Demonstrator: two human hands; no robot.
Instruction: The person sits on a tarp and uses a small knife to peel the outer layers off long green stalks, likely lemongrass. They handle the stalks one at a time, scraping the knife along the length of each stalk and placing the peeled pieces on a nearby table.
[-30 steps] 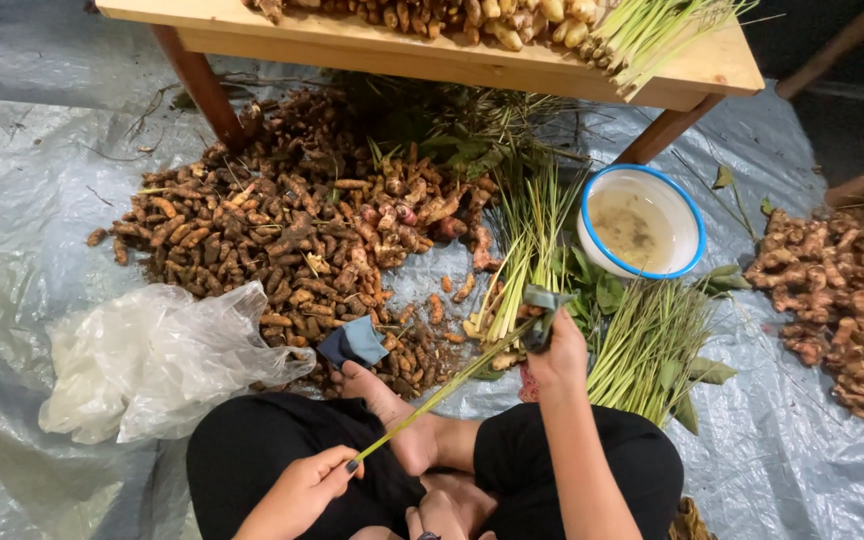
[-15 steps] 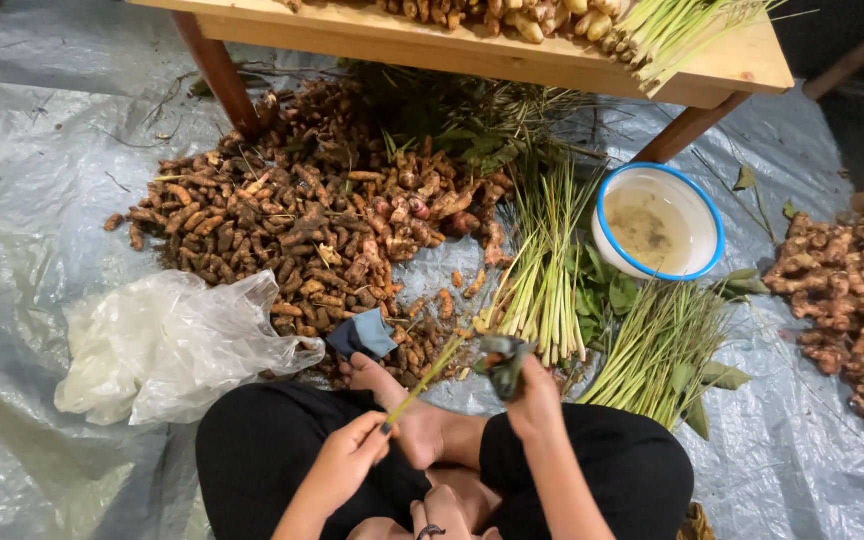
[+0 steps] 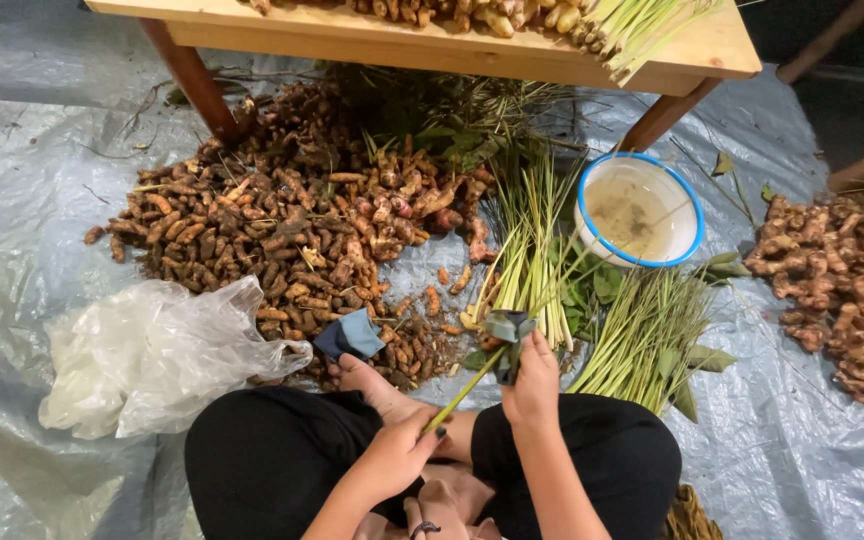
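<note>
A green stalk (image 3: 464, 392) is gripped at its lower end by the closed left hand (image 3: 397, 455). Its upper end is met by a dark cutter (image 3: 508, 340) clasped in the right hand (image 3: 532, 385). Lemongrass (image 3: 532, 250) lies at 12 o'clock, a bowl (image 3: 592, 180) at 1, roots (image 3: 272, 230) at 10.

A root heap (image 3: 282, 230) lay on the floor sheet (image 3: 32, 180) to the left, partly under the surface (image 3: 432, 45) that stood behind everything, with a plastic bag (image 3: 152, 355) just in front of the heap. Right of the heap lay a stalk bundle (image 3: 527, 250), then a bowl (image 3: 639, 210) (behind a second bundle (image 3: 647, 335)), and a ginger pile (image 3: 847, 295) far right. Nearest the camera, the hands, left (image 3: 397, 455) and right (image 3: 532, 380), held one stalk (image 3: 464, 392) above the seated person's legs (image 3: 272, 460).
</note>
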